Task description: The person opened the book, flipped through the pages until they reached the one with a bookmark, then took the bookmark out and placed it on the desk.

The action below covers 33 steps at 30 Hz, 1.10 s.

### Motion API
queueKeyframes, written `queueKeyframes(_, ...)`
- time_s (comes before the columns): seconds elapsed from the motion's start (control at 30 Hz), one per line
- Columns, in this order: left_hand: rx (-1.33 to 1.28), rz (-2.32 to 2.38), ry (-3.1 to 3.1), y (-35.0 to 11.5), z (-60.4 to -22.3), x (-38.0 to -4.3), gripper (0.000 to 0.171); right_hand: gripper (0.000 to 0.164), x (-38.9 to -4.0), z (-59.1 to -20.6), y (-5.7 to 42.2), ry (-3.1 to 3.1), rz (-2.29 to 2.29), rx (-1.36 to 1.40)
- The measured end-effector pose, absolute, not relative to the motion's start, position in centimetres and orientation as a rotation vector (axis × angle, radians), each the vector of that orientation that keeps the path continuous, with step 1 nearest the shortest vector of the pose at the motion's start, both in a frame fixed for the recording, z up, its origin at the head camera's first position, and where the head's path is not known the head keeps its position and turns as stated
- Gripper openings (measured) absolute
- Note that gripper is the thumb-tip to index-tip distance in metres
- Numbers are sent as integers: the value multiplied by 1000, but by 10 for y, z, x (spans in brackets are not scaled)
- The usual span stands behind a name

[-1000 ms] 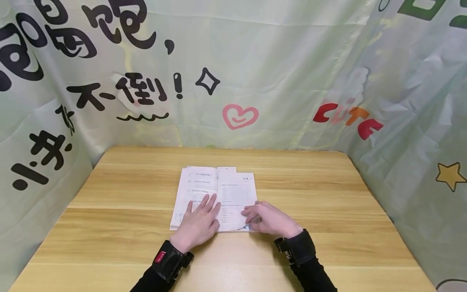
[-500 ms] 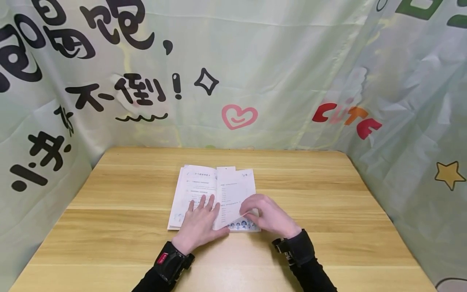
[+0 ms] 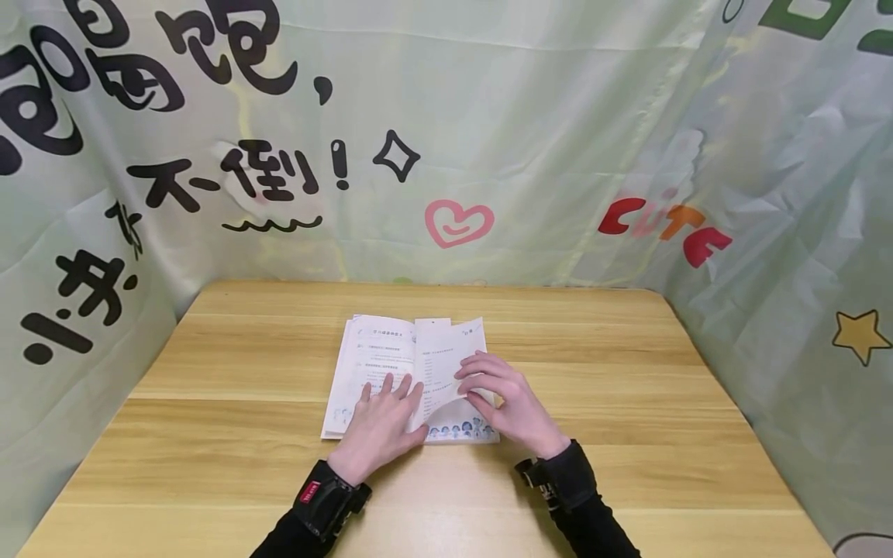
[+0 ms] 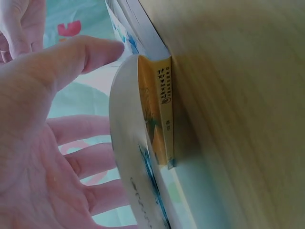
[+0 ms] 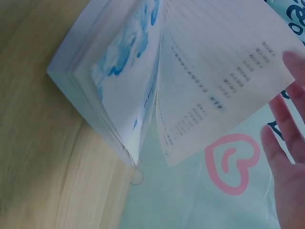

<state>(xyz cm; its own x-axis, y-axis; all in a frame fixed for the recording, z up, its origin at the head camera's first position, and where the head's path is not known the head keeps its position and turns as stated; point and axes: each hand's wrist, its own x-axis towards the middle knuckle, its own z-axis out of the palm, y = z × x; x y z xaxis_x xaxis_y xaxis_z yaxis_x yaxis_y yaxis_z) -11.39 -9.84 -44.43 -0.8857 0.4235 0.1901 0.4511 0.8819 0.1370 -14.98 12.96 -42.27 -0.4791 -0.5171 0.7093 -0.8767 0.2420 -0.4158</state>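
Observation:
An open book (image 3: 380, 349) lies on the table, text upside down in the head view. My left hand (image 3: 377, 434) rests on its left page with fingers spread straight, thumb by the gutter. My right hand (image 3: 512, 395) pinches the lower right part of a page (image 3: 439, 372), which curves up off the stack. Under it shows a page with a row of blue cartoon figures (image 3: 453, 430). In the left wrist view the book's yellow spine (image 4: 165, 100) faces me, and my left thumb (image 4: 100, 51) reaches over it. The right wrist view shows the raised page (image 5: 219, 67) at my right fingers.
The wooden table (image 3: 593, 349) surrounds the book. A pale printed cloth (image 3: 558, 139) with dark characters, a pink heart (image 3: 459, 223) and coloured letters hangs along the back and sides. Both wrists wear black straps (image 3: 328, 496).
My right hand has taken the page's lower right corner and lifted it up and leftward, baring the blue figures beneath. The left thumb has shifted slightly; the left hand stays on its page.

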Motion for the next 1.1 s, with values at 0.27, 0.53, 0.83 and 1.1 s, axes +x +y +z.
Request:
queueKeyframes(0.27, -605, -408, -2890, -100, -442, -113, 61, 34, -146, -420, 128, -2093, 1136, 1168)
queueKeyframes(0.53, -524, -636, -2812, -105, -436, -115, 77, 17, -147, -430, 131, -2427, 1094, 1205)
queueKeyframes(0.83, -486, -715, -2602, -117, -423, -121, 78, 31, -144, -432, 132, -2833, 985, 1225)
queueKeyframes(1.1, -372, -482, -2739, -122, -422, -117, 22, 38, -143, -434, 134, -2982, 965, 1275)
